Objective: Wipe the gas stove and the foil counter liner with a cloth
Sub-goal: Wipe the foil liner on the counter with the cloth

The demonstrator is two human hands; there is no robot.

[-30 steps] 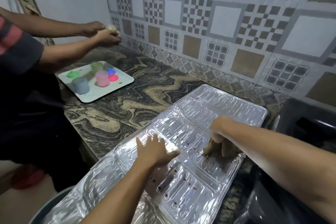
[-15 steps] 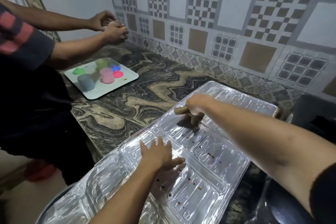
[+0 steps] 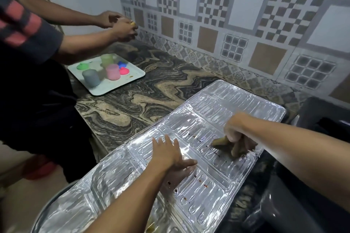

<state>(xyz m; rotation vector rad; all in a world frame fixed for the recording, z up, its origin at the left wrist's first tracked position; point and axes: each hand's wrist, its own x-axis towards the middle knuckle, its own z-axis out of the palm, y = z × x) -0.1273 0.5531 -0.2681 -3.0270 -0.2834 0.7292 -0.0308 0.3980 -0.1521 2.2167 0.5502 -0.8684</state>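
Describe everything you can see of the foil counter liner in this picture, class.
The foil counter liner is a shiny silver sheet embossed with rows of oblong ridges in panels. It lies flat and diagonally on the marbled counter, its near end passing the counter edge. Small reddish-brown specks dot its middle. The left hand presses flat on it; the right hand holds a brownish cloth against it.

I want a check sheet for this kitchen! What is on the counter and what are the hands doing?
Surface: marbled stone counter.
Job's things: foil counter liner dotted with crumbs; brownish cloth on it; stove not clearly seen.
Clutter: white tray with coloured cups.
Grippers: left hand pressed flat on the liner; right hand grips the cloth.
Cables: nothing seen.
Surroundings: patterned tile wall; another person working at the left.
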